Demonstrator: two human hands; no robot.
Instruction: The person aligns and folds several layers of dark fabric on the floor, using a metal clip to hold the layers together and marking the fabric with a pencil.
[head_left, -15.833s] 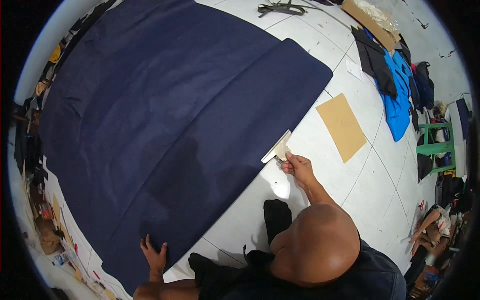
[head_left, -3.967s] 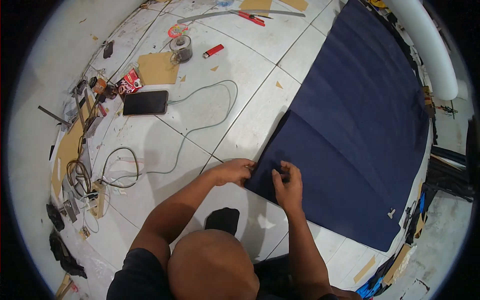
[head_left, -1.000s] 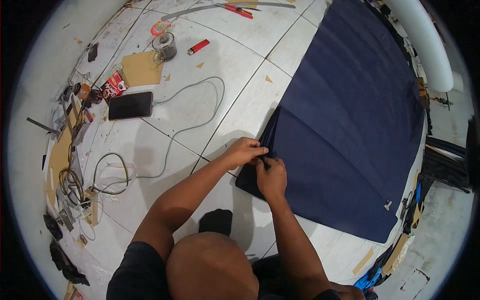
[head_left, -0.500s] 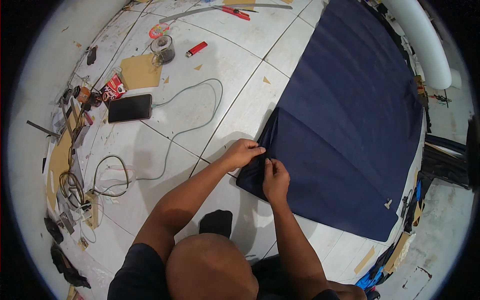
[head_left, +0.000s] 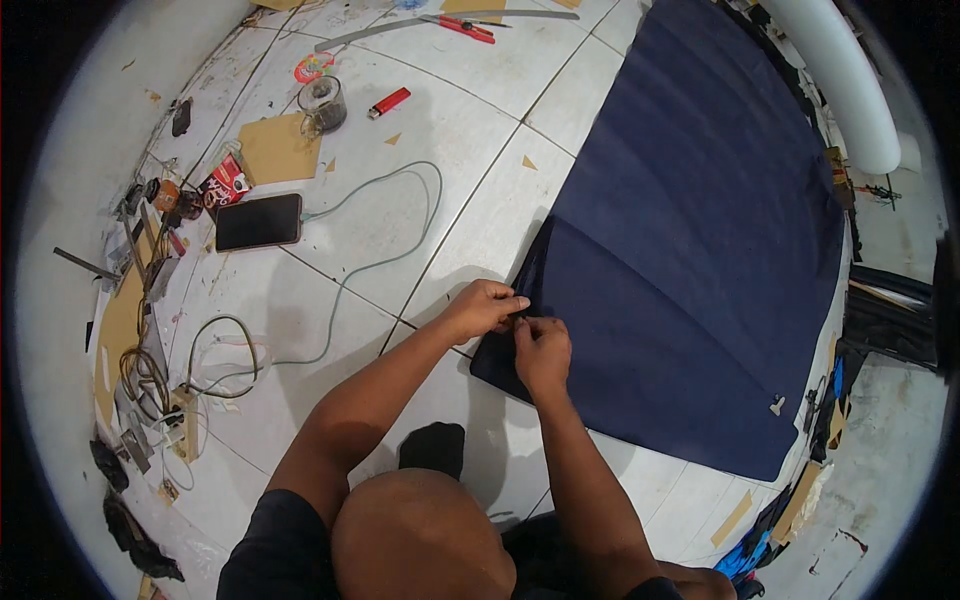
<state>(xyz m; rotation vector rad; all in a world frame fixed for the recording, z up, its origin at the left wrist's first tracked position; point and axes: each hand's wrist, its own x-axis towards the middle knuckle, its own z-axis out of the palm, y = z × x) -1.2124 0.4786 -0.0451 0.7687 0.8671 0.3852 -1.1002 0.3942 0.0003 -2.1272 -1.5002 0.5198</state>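
Note:
A large dark navy cloth (head_left: 690, 250) lies spread over the tiled floor, its left edge folded over near my hands. My left hand (head_left: 487, 308) pinches the folded edge between thumb and fingers. Close beside it, my right hand (head_left: 543, 350) is also closed on the same edge, fingertips nearly touching the left ones. Whether anything small sits between the fingertips is hidden. Toward the cloth's lower right corner rests a small metal clip (head_left: 776, 405).
On the left are a phone (head_left: 258, 221) with a cable, a glass mug (head_left: 322, 104), a red lighter (head_left: 389, 102) and a brown board piece (head_left: 280, 148). Red-handled pliers (head_left: 465, 30) lie farther off. A white cylinder (head_left: 835, 80) stands at upper right; cords and scraps line the left wall.
My right hand has shifted slightly left and up along the cloth's edge, closer to my left hand. The left hand has stayed nearly in place.

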